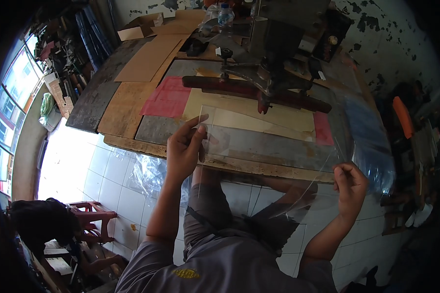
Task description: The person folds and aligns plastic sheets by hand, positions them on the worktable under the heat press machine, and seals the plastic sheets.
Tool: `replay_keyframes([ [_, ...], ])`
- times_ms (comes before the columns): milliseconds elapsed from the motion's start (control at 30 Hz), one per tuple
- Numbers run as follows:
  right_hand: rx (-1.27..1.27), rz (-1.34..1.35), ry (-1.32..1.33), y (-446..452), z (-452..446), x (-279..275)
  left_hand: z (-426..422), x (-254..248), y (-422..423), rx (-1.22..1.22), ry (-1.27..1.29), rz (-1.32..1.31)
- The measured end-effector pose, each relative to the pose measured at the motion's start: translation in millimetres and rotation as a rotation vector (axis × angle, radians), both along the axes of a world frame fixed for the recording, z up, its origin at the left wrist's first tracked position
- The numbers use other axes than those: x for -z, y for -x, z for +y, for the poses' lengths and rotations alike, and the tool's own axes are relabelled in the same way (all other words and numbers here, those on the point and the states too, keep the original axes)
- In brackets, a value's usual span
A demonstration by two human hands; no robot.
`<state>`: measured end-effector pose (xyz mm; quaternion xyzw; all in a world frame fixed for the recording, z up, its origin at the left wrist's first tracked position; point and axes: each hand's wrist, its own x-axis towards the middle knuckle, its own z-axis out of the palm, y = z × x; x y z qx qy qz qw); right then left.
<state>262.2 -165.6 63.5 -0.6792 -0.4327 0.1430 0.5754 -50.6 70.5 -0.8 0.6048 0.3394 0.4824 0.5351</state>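
Note:
A clear plastic sheet (264, 151) stretches in front of me, over the front edge of the workbench. Its upper left edge is pinched between thumb and fingers of my left hand (185, 146). On the other side, my right hand (349, 183) has its fingers curled on the sheet's right edge, lower than the left. Behind the sheet is a press machine with a long dark red bar (259, 93). Beneath that bar lies a yellowish strip (264, 115), with a pink patch (166, 96) at its left and another pink patch (323, 128) at its right.
Bluish plastic sheets (371, 141) hang over the bench's right side. Crumpled clear plastic (149, 176) is below the front left edge. Cardboard (149, 61) and a water bottle (225, 17) sit at the back. A red stool (95, 219) and a person's arm (100, 266) are at lower left.

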Motion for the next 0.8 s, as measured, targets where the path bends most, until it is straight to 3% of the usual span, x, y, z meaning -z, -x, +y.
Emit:
replay_keyframes([
  [33,-0.002,-0.003,0.002,1,1,1,0,0,0,0.008,0.012,0.001],
  [133,-0.021,-0.029,0.003,5,4,4,-2,10,-9,-0.266,-0.245,0.139],
  [200,-0.018,-0.067,-0.01,12,9,6,-11,7,-17,-0.687,-0.706,0.288],
  [267,0.005,-0.115,-0.036,22,16,10,-41,12,-31,-0.675,-0.827,0.184],
  [300,-0.001,-0.136,-0.018,25,18,9,-72,23,-31,-0.456,-0.705,0.016],
  [367,0.008,-0.198,-0.046,35,25,13,-105,14,-26,0.275,-0.508,0.258],
  [433,-0.005,-0.245,-0.092,46,32,17,-119,14,-52,0.467,-0.232,0.28],
  [533,-0.017,-0.3,-0.12,60,39,20,-120,25,-65,0.358,-0.279,0.32],
  [633,0.032,-0.301,-0.162,72,44,28,-123,28,-71,0.476,-0.004,-0.004],
  [733,0.046,-0.302,-0.16,76,46,37,-126,37,-79,0.483,-0.062,-0.177],
  [800,0.033,-0.264,-0.141,78,46,40,-124,38,-81,0.429,-0.226,-0.15],
])
